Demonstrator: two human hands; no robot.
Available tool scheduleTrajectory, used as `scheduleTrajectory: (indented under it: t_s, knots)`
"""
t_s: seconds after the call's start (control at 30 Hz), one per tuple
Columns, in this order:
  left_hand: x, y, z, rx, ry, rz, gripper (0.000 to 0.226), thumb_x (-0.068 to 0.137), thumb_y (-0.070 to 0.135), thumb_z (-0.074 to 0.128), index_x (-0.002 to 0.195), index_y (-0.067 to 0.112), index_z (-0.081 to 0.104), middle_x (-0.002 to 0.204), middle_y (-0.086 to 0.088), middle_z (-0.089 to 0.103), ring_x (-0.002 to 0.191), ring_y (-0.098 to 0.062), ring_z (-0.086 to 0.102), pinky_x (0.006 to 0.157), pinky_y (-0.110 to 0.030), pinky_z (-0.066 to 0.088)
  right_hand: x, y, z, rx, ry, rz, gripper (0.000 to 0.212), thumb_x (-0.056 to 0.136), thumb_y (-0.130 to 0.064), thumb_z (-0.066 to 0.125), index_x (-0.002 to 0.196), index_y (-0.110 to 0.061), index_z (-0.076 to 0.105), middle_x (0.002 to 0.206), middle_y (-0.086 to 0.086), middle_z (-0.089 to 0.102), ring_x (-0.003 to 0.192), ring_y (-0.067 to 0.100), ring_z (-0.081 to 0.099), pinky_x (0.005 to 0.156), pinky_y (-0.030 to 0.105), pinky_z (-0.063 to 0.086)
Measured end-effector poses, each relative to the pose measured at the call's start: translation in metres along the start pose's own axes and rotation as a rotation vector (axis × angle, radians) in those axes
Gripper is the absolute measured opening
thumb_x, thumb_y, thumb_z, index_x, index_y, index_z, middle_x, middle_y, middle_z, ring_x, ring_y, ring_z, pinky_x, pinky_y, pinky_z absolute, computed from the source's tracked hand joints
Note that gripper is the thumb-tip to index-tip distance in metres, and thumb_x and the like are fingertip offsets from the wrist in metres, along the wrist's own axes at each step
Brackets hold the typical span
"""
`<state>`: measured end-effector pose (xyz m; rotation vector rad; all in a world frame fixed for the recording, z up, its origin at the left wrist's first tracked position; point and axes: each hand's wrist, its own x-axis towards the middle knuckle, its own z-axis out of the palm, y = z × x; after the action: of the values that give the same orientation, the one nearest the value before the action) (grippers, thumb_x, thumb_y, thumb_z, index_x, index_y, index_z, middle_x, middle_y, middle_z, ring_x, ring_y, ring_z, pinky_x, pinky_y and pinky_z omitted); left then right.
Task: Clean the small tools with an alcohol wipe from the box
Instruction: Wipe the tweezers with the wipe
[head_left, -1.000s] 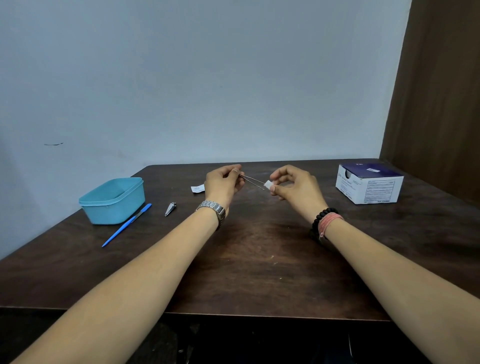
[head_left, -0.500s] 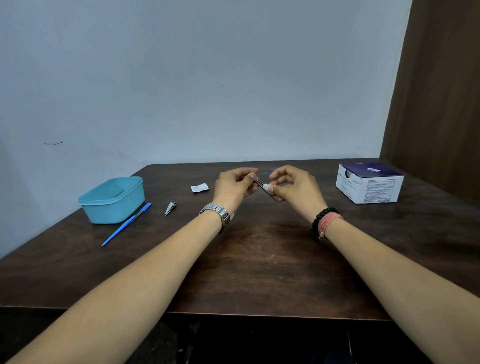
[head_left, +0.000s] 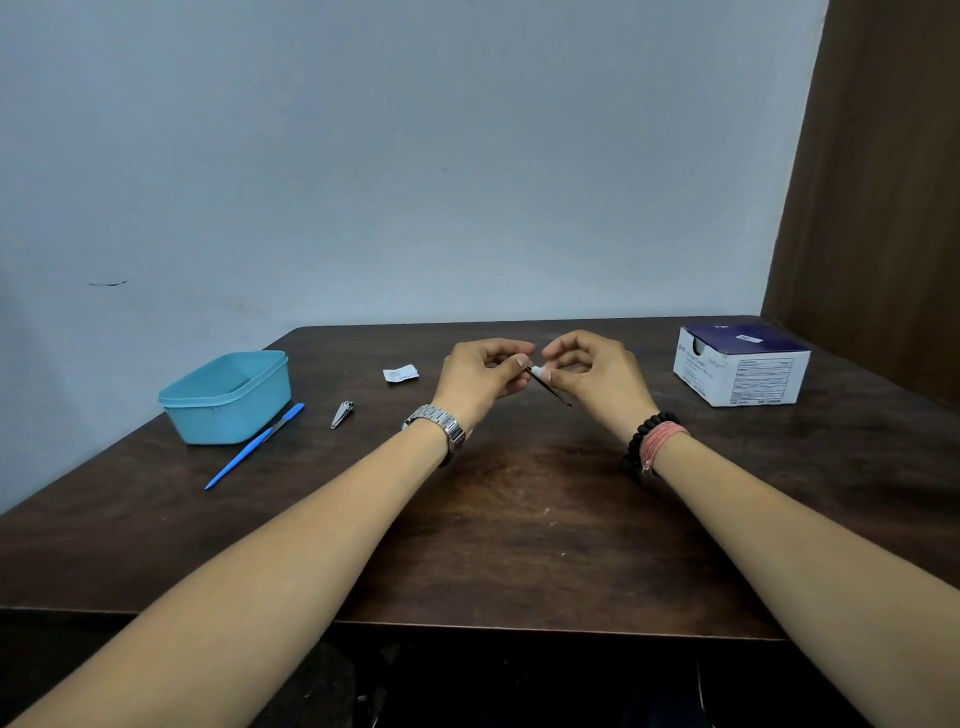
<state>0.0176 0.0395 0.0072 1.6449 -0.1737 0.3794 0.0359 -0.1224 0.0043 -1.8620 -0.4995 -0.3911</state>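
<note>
Hands closer now — wipe (head_left: 540, 371) slid up the tweezers (head_left: 555, 391).

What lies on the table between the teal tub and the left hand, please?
In the head view, a blue-handled tool, a nail clipper and a torn wipe wrapper lie between the teal tub and the left hand.

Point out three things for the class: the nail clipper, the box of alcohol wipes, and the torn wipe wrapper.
nail clipper (head_left: 342, 414), head view, on the middle of its metal body.
box of alcohol wipes (head_left: 748, 382), head view, on its white front face.
torn wipe wrapper (head_left: 400, 373), head view, on the middle of the white packet.
</note>
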Motion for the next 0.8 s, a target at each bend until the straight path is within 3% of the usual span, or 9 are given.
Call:
scheduleTrajectory:
  t_s: [0.33,0.63,0.8]
  knots:
    - [0.0031,0.0047,-0.0047,-0.051,0.080,-0.017,0.015,0.090,0.000,0.062,0.102,0.005,0.071,0.089,-0.011,0.068,0.073,-0.013,0.065,0.073,-0.021,0.058,-0.0002,-0.0041,-0.0005,0.082,0.024,0.018,0.017,0.077,-0.013,0.080,0.090,-0.014,0.068,0.078,-0.003,0.069,0.063,-0.003,0.060,0.062,0.009,0.048]
    - [0.0026,0.0025,-0.0042,-0.092,0.066,-0.015,0.017,0.088,0.000,0.065,0.102,0.006,0.070,0.090,-0.008,0.067,0.086,-0.016,0.067,0.077,-0.023,0.058,0.0000,-0.0034,-0.0001,0.062,0.026,0.009,0.018,0.078,-0.008,0.076,0.084,-0.022,0.067,0.079,-0.004,0.070,0.071,0.006,0.063,0.073,0.022,0.054]
    - [0.0002,0.0034,0.0002,-0.064,0.028,0.006,0.016,0.087,-0.001,0.065,0.100,0.007,0.071,0.090,-0.010,0.067,0.088,-0.016,0.068,0.079,-0.024,0.058,0.0003,-0.0034,0.0000,0.067,0.025,-0.004,0.018,0.077,-0.009,0.078,0.084,-0.023,0.067,0.079,-0.008,0.070,0.068,-0.001,0.062,0.068,0.015,0.049]
